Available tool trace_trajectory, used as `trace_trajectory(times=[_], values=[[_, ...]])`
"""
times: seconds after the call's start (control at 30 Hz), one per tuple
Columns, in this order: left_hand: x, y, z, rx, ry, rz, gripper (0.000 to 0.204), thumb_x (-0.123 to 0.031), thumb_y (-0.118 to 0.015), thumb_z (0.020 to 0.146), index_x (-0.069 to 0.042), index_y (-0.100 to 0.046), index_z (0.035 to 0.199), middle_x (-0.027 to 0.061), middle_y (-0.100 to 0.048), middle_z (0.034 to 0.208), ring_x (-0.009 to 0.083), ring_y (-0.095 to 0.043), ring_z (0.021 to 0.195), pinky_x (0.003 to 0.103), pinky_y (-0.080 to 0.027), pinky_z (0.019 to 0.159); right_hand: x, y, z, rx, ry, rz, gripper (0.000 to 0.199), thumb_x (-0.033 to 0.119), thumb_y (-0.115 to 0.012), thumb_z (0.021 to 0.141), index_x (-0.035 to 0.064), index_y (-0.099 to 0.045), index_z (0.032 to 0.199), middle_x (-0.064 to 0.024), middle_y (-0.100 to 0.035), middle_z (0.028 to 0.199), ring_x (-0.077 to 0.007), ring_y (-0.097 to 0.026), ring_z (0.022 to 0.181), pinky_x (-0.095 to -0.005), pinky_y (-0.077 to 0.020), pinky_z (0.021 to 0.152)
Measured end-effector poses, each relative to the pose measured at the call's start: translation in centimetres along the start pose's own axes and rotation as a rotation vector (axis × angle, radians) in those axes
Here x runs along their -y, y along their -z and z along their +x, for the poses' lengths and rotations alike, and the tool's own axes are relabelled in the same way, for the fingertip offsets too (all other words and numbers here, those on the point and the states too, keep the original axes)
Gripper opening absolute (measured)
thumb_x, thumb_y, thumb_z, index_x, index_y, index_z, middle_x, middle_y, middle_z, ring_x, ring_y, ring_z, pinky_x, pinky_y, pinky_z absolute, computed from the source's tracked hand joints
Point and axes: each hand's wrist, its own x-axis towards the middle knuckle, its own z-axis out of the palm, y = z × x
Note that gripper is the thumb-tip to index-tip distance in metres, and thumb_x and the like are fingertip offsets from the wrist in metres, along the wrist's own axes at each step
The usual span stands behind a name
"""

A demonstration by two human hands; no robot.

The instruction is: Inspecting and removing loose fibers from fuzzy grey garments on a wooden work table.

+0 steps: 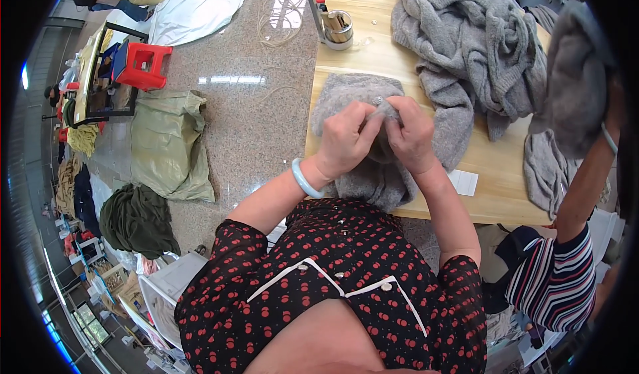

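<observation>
A grey fuzzy knit garment [373,186] lies at the table's left edge, part of it hanging toward my body. My left hand [344,139] and my right hand [413,136] are both closed on it, thumbs and fingers pinching a raised fold between them. A small silvery, patterned piece [378,100], perhaps a button, shows just beyond my fingertips. The fingers hide whatever else lies in the pinch. A small white paper [464,182] rests to the right of my right hand.
More grey knitwear [466,41] is heaped at the far right of the wooden table [496,204]. A metal cup of tools [338,33] stands at its far left corner. On the right a co-worker lifts a grey garment [578,84]. A red stool [143,64] and sacks [166,144] sit leftward.
</observation>
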Motion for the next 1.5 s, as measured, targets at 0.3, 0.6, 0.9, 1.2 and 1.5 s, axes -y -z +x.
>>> trace_trajectory(times=[0.3, 0.6, 0.9, 1.2, 1.5], values=[[1.6, 1.6, 3.3, 0.512, 0.202, -0.372, 0.019, -0.007, -0.049, 0.085, -0.001, -0.056, 0.101, -0.0019, -0.051, 0.073, 0.0023, -0.044, 0.060, 0.017, -0.037, 0.052, -0.3, 1.1, -0.1, 0.023, 0.066, 0.035, 0.032, -0.007, -0.053, 0.062, 0.0031, -0.054, 0.092, -0.0114, -0.054, 0.076, -0.0271, -0.054, 0.063, -0.0338, -0.0441, 0.056], [3.1, -0.6, -1.3, 0.393, 0.456, -0.430, 0.024, -0.016, -0.054, 0.083, -0.002, -0.045, 0.100, 0.0033, -0.053, 0.074, 0.0093, -0.048, 0.065, 0.024, -0.041, 0.060, -1.1, 1.2, 0.1, 0.092, -0.116, -0.065, 0.028, -0.006, -0.052, 0.066, 0.0022, -0.054, 0.093, -0.0122, -0.058, 0.087, -0.0246, -0.059, 0.072, -0.0306, -0.0470, 0.063], [4.0, 1.4, -2.2, 0.382, 0.583, -0.414, 0.015, -0.013, -0.053, 0.083, 0.001, -0.057, 0.089, -0.0038, -0.051, 0.068, 0.0025, -0.043, 0.062, 0.019, -0.037, 0.054, -1.6, 1.1, 0.8, 0.192, -0.175, -0.192, 0.030, -0.006, -0.050, 0.066, 0.0029, -0.054, 0.095, -0.0129, -0.056, 0.090, -0.0272, -0.058, 0.080, -0.0331, -0.0464, 0.069], [5.1, 2.6, -2.9, 0.526, 0.656, -0.211, 0.014, -0.012, -0.051, 0.079, 0.001, -0.057, 0.079, -0.0050, -0.048, 0.062, 0.0023, -0.041, 0.059, 0.020, -0.036, 0.050, -5.7, 1.5, -1.8, 0.132, -0.230, -0.334, 0.025, -0.002, -0.047, 0.071, 0.0041, -0.053, 0.094, -0.0149, -0.055, 0.086, -0.0328, -0.054, 0.082, -0.0399, -0.0431, 0.070], [5.5, 2.9, -3.2, 0.431, 0.245, 0.209, 0.013, -0.007, -0.055, 0.066, 0.001, -0.057, 0.076, 0.0145, -0.055, 0.067, 0.0264, -0.056, 0.060, 0.032, -0.043, 0.055, -7.9, 1.5, -5.4, 0.057, -0.532, -0.196, 0.024, 0.004, -0.045, 0.076, 0.0029, -0.054, 0.099, -0.0188, -0.059, 0.083, -0.0340, -0.057, 0.078, -0.0377, -0.0435, 0.070]])
